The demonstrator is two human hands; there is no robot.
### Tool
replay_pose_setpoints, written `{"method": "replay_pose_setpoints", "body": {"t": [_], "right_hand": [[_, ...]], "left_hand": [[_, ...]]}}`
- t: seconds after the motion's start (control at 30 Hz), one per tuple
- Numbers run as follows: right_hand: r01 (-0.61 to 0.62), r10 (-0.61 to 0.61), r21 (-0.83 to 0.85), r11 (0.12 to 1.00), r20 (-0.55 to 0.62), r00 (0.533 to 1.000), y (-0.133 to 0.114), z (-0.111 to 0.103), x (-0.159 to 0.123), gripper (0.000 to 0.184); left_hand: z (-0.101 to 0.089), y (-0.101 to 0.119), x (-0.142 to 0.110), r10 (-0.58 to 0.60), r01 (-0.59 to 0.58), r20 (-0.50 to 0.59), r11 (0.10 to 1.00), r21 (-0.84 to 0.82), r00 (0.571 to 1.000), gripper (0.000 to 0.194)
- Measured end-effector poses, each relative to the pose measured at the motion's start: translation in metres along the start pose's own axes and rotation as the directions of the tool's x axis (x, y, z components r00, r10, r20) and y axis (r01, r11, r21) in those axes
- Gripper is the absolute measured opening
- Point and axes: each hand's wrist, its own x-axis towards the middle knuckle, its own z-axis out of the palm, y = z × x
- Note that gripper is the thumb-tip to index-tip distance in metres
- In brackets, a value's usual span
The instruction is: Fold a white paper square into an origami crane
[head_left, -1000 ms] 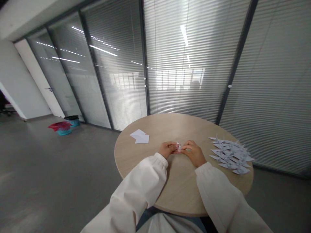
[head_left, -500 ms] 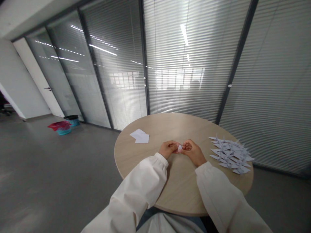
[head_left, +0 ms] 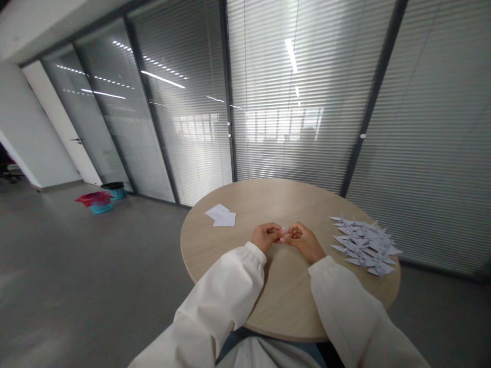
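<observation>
Over the middle of the round table (head_left: 286, 296), my left hand (head_left: 266, 236) and my right hand (head_left: 305, 241) meet fingertip to fingertip. Between them they pinch a small folded piece of white paper (head_left: 284, 231). Only slivers of it show; the fingers cover the rest, so its exact shape is hidden. Both hands are closed, with thumbs pressed against the fold. To the right of my right hand lies a dense pile of white folded paper cranes (head_left: 364, 245). Left of my left hand are flat white paper sheets (head_left: 224, 219), overlapping.
Behind the table stands a glass partition with blinds (head_left: 295, 153). On the floor at the left are a blue bin with a red liner (head_left: 98, 203) and another blue bin with a black liner (head_left: 116, 191). A white door (head_left: 63, 122) is farther left.
My fingertips have shifted on the small paper, which showed as a white triangle before and is now mostly covered. The pile and the loose sheets have stayed in place.
</observation>
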Motion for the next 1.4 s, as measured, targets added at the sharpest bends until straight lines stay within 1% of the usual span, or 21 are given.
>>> {"method": "replay_pose_setpoints", "body": {"t": [0.1, 0.17, 0.23, 0.33, 0.57, 0.73, 0.83, 0.9, 1.0, 1.1, 1.27, 1.4], "right_hand": [[-0.004, 0.005, -0.042, 0.999, 0.018, 1.000, 0.000, 0.001, -0.001, 0.029], [-0.002, 0.006, -0.052, 0.999, 0.079, 0.997, -0.001, 0.001, -0.003, 0.028], [-0.002, 0.010, -0.051, 0.999, 0.149, 0.989, -0.003, 0.000, -0.004, 0.031], [0.003, 0.007, -0.049, 0.999, 0.197, 0.980, -0.007, -0.001, -0.006, 0.034], [0.006, 0.006, -0.065, 0.998, 0.177, 0.984, -0.013, -0.002, -0.007, 0.035], [0.064, -0.044, -0.122, 0.990, 0.166, 0.985, -0.017, -0.004, -0.009, 0.033], [0.077, -0.057, -0.125, 0.989, 0.153, 0.986, -0.022, -0.006, -0.010, 0.030], [0.076, -0.056, -0.115, 0.990, 0.165, 0.985, -0.024, -0.007, -0.010, 0.029], [0.080, -0.060, -0.088, 0.993, 0.213, 0.975, -0.022, -0.008, -0.009, 0.029], [0.061, -0.049, -0.050, 0.997, 0.227, 0.973, -0.019, -0.005, -0.009, 0.031], [0.013, -0.014, 0.003, 1.000, 0.239, 0.971, -0.016, 0.000, -0.008, 0.033], [0.028, -0.025, -0.009, 1.000, 0.271, 0.962, -0.016, -0.001, -0.008, 0.035]], "left_hand": [[0.000, 0.004, 0.000, 0.044, -0.043, -0.056, 0.999, 0.010, 0.997, 0.034], [-0.001, 0.006, 0.000, 0.080, -0.078, -0.077, 0.996, 0.031, 0.994, 0.033], [-0.001, 0.006, 0.000, 0.100, -0.097, -0.079, 0.994, 0.045, 0.992, 0.032], [-0.002, 0.005, 0.000, 0.110, -0.105, -0.081, 0.993, 0.061, 0.991, 0.032], [0.000, 0.008, -0.002, 0.113, -0.105, -0.093, 0.991, 0.083, 0.989, 0.033], [0.001, 0.010, -0.004, 0.108, -0.101, -0.095, 0.992, 0.076, 0.990, 0.036], [0.000, 0.009, -0.003, 0.090, -0.086, -0.077, 0.994, 0.062, 0.993, 0.036], [0.000, 0.007, -0.002, 0.083, -0.081, -0.055, 0.996, 0.038, 0.995, 0.036], [-0.001, 0.005, 0.001, 0.079, -0.080, -0.021, 0.997, -0.013, 0.997, 0.035], [-0.003, 0.004, 0.002, 0.084, -0.085, -0.020, 0.996, -0.041, 0.996, 0.034], [-0.003, 0.002, 0.002, 0.101, -0.101, -0.005, 0.994, -0.043, 0.995, 0.034], [-0.002, 0.002, 0.002, 0.113, -0.113, 0.015, 0.993, -0.030, 0.993, 0.033]]}}
